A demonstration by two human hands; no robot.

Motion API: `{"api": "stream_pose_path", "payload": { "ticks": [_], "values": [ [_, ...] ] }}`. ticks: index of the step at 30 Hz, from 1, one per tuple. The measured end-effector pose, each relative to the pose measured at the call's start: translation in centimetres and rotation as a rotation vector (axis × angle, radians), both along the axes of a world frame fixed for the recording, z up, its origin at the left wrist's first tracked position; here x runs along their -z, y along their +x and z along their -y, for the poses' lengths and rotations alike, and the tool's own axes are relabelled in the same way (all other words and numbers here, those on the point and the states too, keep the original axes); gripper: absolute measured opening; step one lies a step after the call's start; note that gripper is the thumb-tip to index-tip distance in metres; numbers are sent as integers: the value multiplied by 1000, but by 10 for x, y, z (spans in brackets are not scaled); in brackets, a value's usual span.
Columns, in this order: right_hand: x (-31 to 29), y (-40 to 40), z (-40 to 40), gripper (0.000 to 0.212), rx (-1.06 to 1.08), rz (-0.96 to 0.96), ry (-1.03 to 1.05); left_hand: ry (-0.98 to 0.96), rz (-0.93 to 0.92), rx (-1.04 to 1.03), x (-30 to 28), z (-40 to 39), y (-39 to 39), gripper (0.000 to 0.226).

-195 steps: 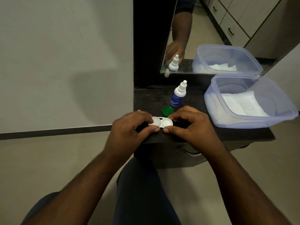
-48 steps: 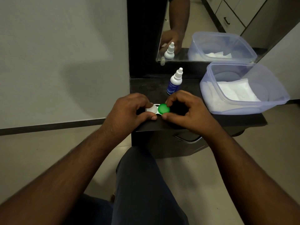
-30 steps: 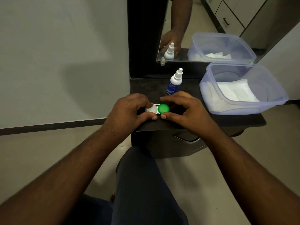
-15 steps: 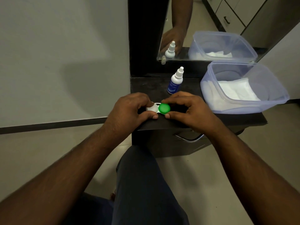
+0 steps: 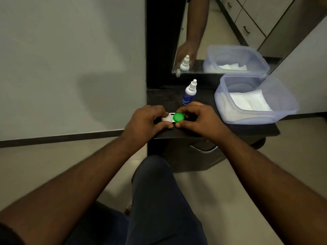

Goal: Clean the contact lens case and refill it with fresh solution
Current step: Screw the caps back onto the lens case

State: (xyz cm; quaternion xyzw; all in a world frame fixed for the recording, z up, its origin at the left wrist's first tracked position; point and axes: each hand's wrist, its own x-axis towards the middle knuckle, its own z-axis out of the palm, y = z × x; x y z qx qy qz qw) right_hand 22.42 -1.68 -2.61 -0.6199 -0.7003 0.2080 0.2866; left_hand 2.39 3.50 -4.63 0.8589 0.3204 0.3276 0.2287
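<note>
A white contact lens case (image 5: 167, 118) rests near the front edge of a small dark table (image 5: 247, 129). My left hand (image 5: 143, 123) pinches its left, white-capped half between thumb and fingers. A green cap (image 5: 178, 117) sits on the case's right well, and my right hand (image 5: 198, 119) grips that cap with fingertips and thumb. A small solution bottle (image 5: 189, 93) with a blue label and white nozzle stands upright just behind my right hand.
A translucent plastic tub (image 5: 286, 105) holding white tissues sits on the table's right side. A mirror (image 5: 221, 32) behind the table reflects the bottle, the tub and an arm. A grey wall lies to the left; my knee is below the table edge.
The green cap lay loose on the table 6.5 s ago; it now sits on the case's right well. Over the last second my right fingers shifted slightly around it.
</note>
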Motion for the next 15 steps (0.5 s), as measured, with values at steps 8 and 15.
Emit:
{"api": "stream_pose_path", "payload": {
  "ticks": [8,15],
  "values": [
    [-1,-2,6,42,14,-20,4,63,-43,4,0,2,-3,33],
    [1,-1,3,48,34,9,11,40,-25,45,15,-7,-6,36]
  ]
}}
